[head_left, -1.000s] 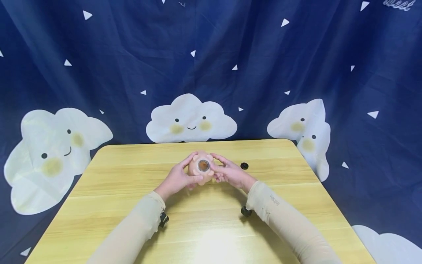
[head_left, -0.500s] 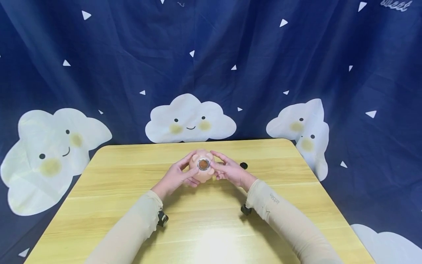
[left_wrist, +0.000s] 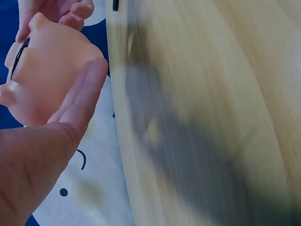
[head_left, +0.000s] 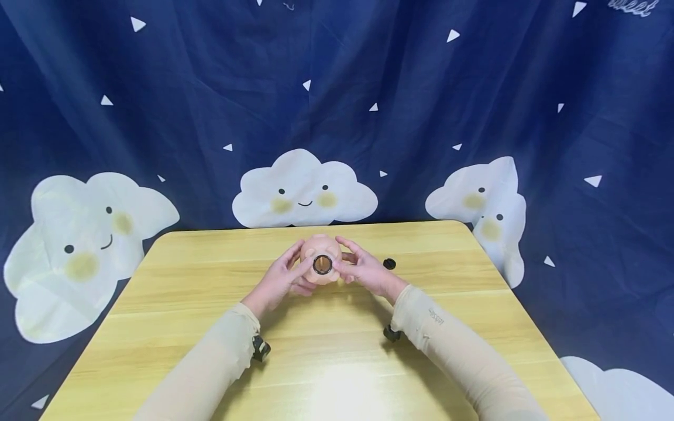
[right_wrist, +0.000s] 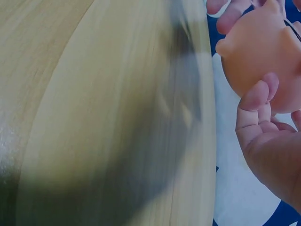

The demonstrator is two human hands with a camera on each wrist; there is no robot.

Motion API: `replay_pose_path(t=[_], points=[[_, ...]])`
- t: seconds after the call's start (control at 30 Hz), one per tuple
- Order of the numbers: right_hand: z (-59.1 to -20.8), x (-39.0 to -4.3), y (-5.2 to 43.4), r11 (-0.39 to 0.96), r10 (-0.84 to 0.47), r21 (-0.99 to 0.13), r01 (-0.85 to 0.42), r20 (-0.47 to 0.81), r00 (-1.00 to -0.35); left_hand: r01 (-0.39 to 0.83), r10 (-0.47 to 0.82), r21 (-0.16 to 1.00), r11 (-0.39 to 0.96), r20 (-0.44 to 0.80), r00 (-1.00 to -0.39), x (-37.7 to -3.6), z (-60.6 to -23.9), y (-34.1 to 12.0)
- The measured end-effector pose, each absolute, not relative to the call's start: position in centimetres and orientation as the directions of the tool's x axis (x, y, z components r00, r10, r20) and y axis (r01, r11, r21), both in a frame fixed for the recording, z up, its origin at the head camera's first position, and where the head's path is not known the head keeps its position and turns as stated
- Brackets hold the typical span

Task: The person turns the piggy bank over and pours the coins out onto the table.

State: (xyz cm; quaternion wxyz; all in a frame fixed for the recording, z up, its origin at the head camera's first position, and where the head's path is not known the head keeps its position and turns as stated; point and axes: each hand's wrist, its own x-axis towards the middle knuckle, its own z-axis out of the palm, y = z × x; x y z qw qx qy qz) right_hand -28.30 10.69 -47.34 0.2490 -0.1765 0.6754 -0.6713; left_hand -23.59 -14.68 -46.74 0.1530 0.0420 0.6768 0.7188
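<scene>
A pink rubber pig toy is held a little above the wooden table, at its far middle. Its underside faces me, showing a round black-rimmed hole. My left hand grips the toy from the left, fingers along its side. My right hand grips it from the right, thumb and fingertips against the body. In the left wrist view the pig toy shows its stubby legs; in the right wrist view the pig toy fills the upper right corner.
A small round black cap lies on the table just right of my right hand. A dark blue curtain printed with white clouds hangs behind and around the table. Table edges run close behind the hands.
Both hands have raised the toy slightly and moved it away from me. The hole in its underside now looks dark where it looked brownish before.
</scene>
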Motion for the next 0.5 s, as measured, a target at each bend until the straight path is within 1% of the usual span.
replay_pose_path(t=[0.17, 0.37, 0.5], points=[[-47.22, -28.26, 10.82, 0.071, -0.564, -0.996, 0.055, -0.086, -0.822, -0.182, 0.245, 0.98, -0.08, -0.158, -0.957, -23.52, -46.78, -14.44], [-47.23, -28.18, 10.74, 0.05, -0.57, -0.997, 0.052, -0.071, -0.819, -0.229, 0.203, 0.964, -0.135, -0.2, -0.959, -23.5, -46.81, -14.43], [-47.19, -28.05, 10.59, 0.061, -0.575, -0.997, 0.042, -0.069, -0.816, -0.259, 0.199, 0.951, -0.17, -0.225, -0.954, -23.55, -46.89, -14.52]])
